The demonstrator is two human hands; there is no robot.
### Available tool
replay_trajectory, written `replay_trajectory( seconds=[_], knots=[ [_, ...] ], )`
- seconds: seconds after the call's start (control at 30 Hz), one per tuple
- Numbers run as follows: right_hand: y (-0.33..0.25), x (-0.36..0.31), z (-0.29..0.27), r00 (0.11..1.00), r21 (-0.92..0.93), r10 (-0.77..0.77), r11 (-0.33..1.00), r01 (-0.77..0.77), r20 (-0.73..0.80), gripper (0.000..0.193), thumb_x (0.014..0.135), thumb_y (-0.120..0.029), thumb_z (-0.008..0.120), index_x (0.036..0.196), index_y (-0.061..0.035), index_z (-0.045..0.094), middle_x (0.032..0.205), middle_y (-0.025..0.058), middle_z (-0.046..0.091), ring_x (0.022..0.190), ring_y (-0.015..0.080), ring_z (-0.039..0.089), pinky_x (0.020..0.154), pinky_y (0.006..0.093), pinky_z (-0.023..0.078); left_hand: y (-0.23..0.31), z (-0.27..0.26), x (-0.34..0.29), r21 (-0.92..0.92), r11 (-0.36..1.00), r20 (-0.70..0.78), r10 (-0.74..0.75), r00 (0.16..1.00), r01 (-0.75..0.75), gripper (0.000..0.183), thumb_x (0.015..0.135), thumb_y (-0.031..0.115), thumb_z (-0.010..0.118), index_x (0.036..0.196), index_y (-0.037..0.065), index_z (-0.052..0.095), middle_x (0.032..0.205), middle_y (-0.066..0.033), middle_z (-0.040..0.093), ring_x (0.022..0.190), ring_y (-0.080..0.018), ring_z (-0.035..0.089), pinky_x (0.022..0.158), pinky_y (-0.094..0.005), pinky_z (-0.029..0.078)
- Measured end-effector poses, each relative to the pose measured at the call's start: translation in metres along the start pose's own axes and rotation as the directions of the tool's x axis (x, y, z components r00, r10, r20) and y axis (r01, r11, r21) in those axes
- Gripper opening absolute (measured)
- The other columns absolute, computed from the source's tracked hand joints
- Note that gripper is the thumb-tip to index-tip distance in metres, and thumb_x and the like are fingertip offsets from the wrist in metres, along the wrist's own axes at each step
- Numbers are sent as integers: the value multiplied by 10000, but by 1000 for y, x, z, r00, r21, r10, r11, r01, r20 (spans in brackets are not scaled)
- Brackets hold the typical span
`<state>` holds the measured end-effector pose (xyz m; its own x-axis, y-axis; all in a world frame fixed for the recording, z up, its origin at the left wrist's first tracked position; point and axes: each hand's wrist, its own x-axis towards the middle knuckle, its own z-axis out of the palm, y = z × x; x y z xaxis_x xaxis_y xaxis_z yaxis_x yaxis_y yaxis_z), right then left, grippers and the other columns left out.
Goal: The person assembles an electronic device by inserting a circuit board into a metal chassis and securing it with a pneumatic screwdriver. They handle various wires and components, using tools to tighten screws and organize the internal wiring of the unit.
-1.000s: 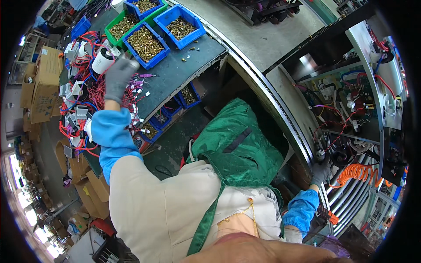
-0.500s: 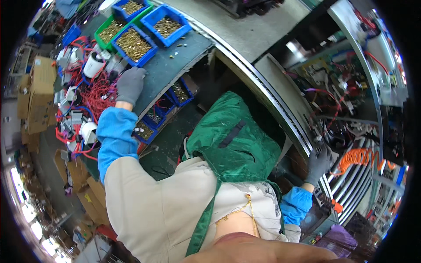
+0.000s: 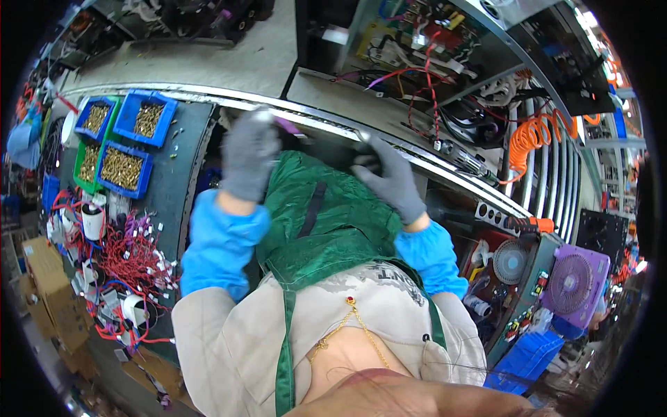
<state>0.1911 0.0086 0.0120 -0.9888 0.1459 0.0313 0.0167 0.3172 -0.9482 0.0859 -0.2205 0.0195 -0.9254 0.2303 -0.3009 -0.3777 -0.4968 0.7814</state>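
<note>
My left hand (image 3: 251, 160), in a grey glove, is raised over the front edge of the workbench, left of my green apron (image 3: 313, 208). Motion smears its fingers, so whether they hold something cannot be told. A small purple strip (image 3: 288, 128) shows beside its fingertips. My right hand (image 3: 392, 179), gloved alike, is near the metal rail (image 3: 445, 163) at the bench edge, with thumb and forefinger apart and no held thing visible. To its right, a power screwdriver (image 3: 467, 160) lies by the rail, joined to an orange coiled hose (image 3: 522, 146).
Blue bins (image 3: 144, 119) and a green bin (image 3: 87, 161) of brass-coloured small parts stand on the left table. Red wire bundles (image 3: 135, 254) lie nearer. An open metal cabinet (image 3: 417, 55) with wiring stands ahead. Metal rollers (image 3: 556, 167) and a purple fan (image 3: 573, 281) are at right.
My view and body have turned left-to-right toward the bench. My left hand has left the table by the bins and come in front of me. My right hand has come inward from the rail's right end.
</note>
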Motion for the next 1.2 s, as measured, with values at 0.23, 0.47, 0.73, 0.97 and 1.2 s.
replay_trajectory(
  seconds=[0.23,0.47,0.73,0.97,1.2],
  knots=[
    [22,30,-9,958,-37,-115,993,110,-264,284,825,-100,657,1093,-10,632,832,49,671,741,113,621,673,241,494,-69,75,32,18,960,168,-279,945,280,149,913,248,546,863,108,547,568,66,350,437,-36,307,377,-185,245],
    [75,60,-35,824,-228,-147,973,23,-547,228,890,-183,601,1038,-14,641,857,67,680,774,148,627,714,277,485,-109,86,107,708,-202,700,319,638,-676,241,807,195,577,1027,112,628,940,-146,596,862,-335,592,699,-423,488],
    [86,61,-40,796,-35,89,990,-137,-599,277,855,-238,621,1021,-19,658,923,166,672,830,228,639,737,298,469,-127,74,121,623,-254,781,160,603,-739,285,756,191,617,1038,152,633,1041,-140,580,990,-339,550,809,-428,464],
    [107,35,-58,758,172,204,977,-122,-620,371,847,-231,644,1079,56,616,927,140,670,849,178,610,763,297,464,-67,55,123,791,-98,402,828,392,-604,437,714,250,676,1105,77,587,1050,-134,580,976,-326,551,840,-433,445],
    [86,26,-41,866,383,282,916,-116,-412,276,861,-256,634,1001,-21,667,864,69,668,789,121,622,676,251,488,-38,41,148,737,390,248,604,757,-552,546,713,124,665,1231,47,512,1069,-155,598,972,-278,598,865,-337,468]
  ],
)
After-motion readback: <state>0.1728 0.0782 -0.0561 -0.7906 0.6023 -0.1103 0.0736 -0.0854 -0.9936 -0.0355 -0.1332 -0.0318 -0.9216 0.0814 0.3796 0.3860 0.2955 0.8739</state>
